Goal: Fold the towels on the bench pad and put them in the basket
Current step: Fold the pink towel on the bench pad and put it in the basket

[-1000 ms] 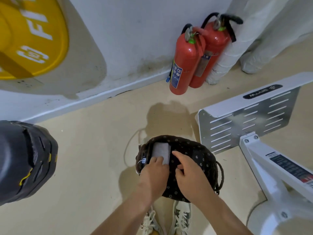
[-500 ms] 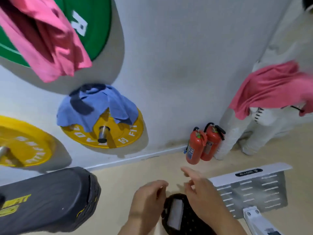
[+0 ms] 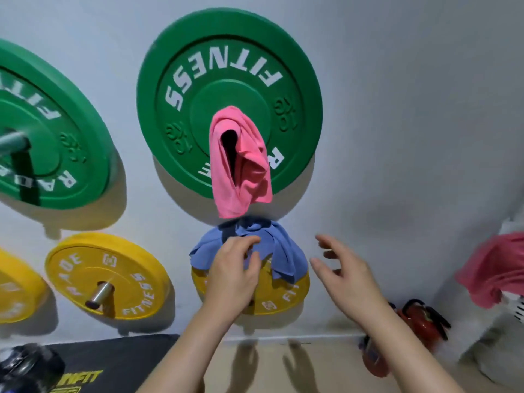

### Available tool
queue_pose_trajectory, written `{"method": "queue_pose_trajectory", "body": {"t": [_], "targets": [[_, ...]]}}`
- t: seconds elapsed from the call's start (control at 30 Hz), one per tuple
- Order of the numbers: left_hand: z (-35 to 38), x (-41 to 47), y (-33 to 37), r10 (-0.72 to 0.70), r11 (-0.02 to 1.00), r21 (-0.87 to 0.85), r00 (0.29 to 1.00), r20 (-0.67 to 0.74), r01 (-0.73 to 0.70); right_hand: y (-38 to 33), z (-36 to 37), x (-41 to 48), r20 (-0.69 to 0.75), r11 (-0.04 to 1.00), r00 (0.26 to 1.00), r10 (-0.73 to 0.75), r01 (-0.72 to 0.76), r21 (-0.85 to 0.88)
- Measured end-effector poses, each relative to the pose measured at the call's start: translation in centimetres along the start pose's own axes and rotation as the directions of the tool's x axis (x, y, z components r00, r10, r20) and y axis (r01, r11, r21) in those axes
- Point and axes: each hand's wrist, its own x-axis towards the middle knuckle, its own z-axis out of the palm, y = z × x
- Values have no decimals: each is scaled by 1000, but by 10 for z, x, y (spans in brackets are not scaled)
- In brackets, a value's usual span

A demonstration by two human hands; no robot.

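A blue towel (image 3: 283, 251) is draped over the peg of a yellow weight plate (image 3: 286, 296) on the wall. My left hand (image 3: 232, 276) is on its left part, with thumb and forefinger curled into the cloth. My right hand (image 3: 343, 279) hovers just right of the towel, fingers spread, touching nothing. A pink towel (image 3: 241, 168) hangs from the peg of the green plate (image 3: 229, 69) above. Another pink towel (image 3: 499, 268) lies over something white at the right edge. The black bench pad (image 3: 113, 361) shows at the bottom left. No basket is in view.
More green (image 3: 42, 154) and yellow plates (image 3: 107, 273) hang on the wall to the left, with steel pegs (image 3: 99, 295) sticking out. Two red fire extinguishers (image 3: 411, 321) stand on the floor by the wall at the lower right. A dark object (image 3: 25, 367) sits at the bottom left corner.
The view has swung up from the dark bag on the floor to the wall. Both hands left the bag and rose to the blue towel; my left hand now has hold of it.
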Motion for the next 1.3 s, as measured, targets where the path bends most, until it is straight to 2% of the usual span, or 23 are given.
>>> {"method": "queue_pose_trajectory", "body": {"t": [0.1,0.2,0.27,0.43,0.53,0.6,0.63,0.67,0.73,0.8,0.83,0.87,0.9,1.0,1.03,1.1,1.17,1.23,1.3], "targets": [[-33,63,-21,71,997,36,989,-133,-67,-43,28,56,-42,999,998,-40,42,33],[-60,121,-28,69,998,14,970,-235,-68,-85,48,110,-66,995,995,-81,84,47],[-70,153,-27,47,999,-13,970,-239,-52,-109,56,142,-99,995,992,-76,83,63],[-65,198,-31,9,999,36,991,-136,-4,-134,81,201,-168,999,985,-36,33,-19],[-64,209,-39,67,997,-20,981,-182,-71,-133,98,216,-306,997,949,-71,78,10],[-70,213,-41,121,990,-48,966,-228,-135,-133,103,220,-389,991,921,-19,70,117],[-76,214,-40,132,985,-79,960,-248,-156,-134,103,220,-389,967,919,61,42,251],[-82,216,-36,130,977,-128,956,-261,-168,-136,102,221,-345,897,925,158,12,441],[-98,219,-24,121,950,-248,954,-275,-192,-141,95,219,-204,665,931,302,-52,745],[-115,226,-9,147,920,-309,944,-296,-240,-146,84,212,-117,490,935,336,-68,869],[-123,229,0,171,911,-319,943,-284,-262,-150,78,208,-91,458,946,311,-66,886],[-130,234,8,202,902,-327,946,-255,-281,-153,72,202,-71,470,965,252,-58,881],[-135,239,16,236,895,-335,949,-207,-296,-155,67,196,-41,529,987,155,-47,847],[-144,247,37,317,881,-378,948,28,-284,-167,56,182,86,810,988,-131,56,584],[-145,247,44,334,878,-403,934,125,-260,-170,55,179,68,863,982,-174,119,491],[-144,242,56,346,869,-450,902,258,-205,-174,54,173,-140,914,981,-133,176,365],[-143,235,63,340,871,-457,892,298,-179,-174,46,165,-363,958,931,-40,140,251],[-145,227,69,341,855,-499,877,338,-140,-169,31,151,-450,993,892,-42,87,80],[-147,217,75,334,808,-585,870,364,-65,-162,12,133,-466,986,878,-108,36,-160]]}}
